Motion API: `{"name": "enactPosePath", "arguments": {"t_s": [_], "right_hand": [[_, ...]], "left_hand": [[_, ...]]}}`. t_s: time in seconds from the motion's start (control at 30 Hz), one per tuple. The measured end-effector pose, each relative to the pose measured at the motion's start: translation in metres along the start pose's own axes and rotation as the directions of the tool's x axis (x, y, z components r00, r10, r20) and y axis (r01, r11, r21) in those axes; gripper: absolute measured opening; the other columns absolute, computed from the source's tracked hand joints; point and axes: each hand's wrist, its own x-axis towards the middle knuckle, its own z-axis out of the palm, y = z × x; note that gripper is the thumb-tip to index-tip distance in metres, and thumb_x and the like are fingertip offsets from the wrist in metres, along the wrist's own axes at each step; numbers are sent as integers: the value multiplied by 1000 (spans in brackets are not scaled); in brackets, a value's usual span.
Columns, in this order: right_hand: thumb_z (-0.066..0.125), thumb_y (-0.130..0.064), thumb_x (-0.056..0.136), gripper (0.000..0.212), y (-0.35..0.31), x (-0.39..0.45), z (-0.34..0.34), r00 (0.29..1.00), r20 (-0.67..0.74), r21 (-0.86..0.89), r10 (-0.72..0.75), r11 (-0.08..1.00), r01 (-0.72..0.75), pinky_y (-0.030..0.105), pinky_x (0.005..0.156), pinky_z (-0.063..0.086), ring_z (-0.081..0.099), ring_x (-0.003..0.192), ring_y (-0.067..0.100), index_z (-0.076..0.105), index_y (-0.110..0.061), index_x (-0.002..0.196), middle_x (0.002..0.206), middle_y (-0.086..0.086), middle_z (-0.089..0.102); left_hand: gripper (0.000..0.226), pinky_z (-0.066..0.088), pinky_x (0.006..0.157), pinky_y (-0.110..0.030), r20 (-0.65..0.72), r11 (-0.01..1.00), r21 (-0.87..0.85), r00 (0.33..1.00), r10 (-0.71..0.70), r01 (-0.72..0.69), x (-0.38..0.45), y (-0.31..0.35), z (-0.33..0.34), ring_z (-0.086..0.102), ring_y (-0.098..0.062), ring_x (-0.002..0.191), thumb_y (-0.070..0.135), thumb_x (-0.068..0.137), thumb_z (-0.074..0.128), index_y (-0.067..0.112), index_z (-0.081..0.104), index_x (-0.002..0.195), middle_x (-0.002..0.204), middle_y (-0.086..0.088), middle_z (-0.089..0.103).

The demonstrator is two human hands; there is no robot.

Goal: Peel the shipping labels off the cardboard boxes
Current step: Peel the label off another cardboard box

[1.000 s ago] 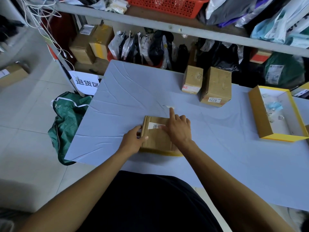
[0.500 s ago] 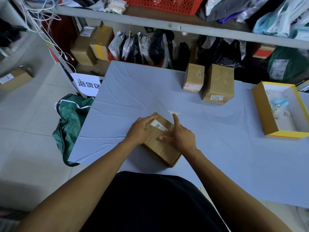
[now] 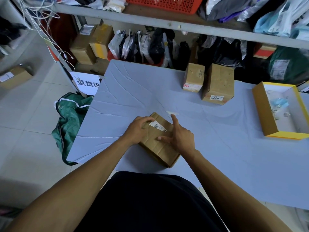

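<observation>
A flat brown cardboard box (image 3: 158,146) lies skewed on the light blue table (image 3: 225,156), near the front edge. A small white barcode label (image 3: 157,126) is stuck on its top, toward the far corner. My left hand (image 3: 138,129) grips the box's left side, with fingertips touching the label's left end. My right hand (image 3: 179,137) rests on the box's right side, fingers spread, thumb lying across the top. Two more cardboard boxes stand at the back: a smaller one (image 3: 194,77) and a bigger one (image 3: 218,83) with a white "0275" sticker (image 3: 216,97).
An open yellow-edged box (image 3: 265,113) with small items stands at the right. A small white scrap (image 3: 172,112) lies just beyond the box. A green bag (image 3: 70,121) sits on the floor at the left. Shelves with parcels run behind the table.
The box has been turned from square to skewed on the table. My left hand moved from its near left edge up to the label. My right hand shifted to the right side.
</observation>
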Motion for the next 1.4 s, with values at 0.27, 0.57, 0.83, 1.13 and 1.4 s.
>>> {"name": "enactPosePath", "arguments": {"t_s": [0.27,0.57,0.83,1.13,1.4], "right_hand": [[58,-79,68,105,-1,-1,-2,1000,14,13,0,1000,-1,37,78,47,62,103,29,9,-33,149,121,3,63],[59,-80,67,106,-1,-1,-1,1000,12,20,6,1000,-7,39,81,51,63,102,29,9,-34,149,121,4,63],[56,-81,66,106,-1,0,-1,999,38,34,10,999,-12,42,85,52,62,106,28,7,-36,149,127,2,60],[57,-81,67,107,-1,0,-1,999,37,32,14,999,-15,39,83,50,62,106,27,7,-35,149,125,2,61],[59,-80,67,107,1,1,-2,1000,21,19,9,1000,-10,37,81,48,62,104,26,9,-34,150,121,1,62]], "left_hand": [[60,38,92,-13,23,1000,1,999,30,-30,-3,-2,1,48,-14,116,-7,85,39,31,56,128,126,-2,45],[50,44,96,-22,-11,995,68,997,77,-76,-3,-9,5,49,-11,116,6,90,42,35,55,129,126,6,46],[50,47,98,-31,42,992,91,995,87,-91,-3,-8,1,47,-15,121,9,91,43,40,48,130,129,6,43],[48,51,90,-39,-109,921,380,984,138,-87,-12,-4,16,48,-23,120,16,96,41,29,42,142,138,-1,47],[44,46,98,-45,-173,957,286,985,2,49,-12,9,26,42,-28,121,17,99,39,34,44,139,140,-1,47]]}}
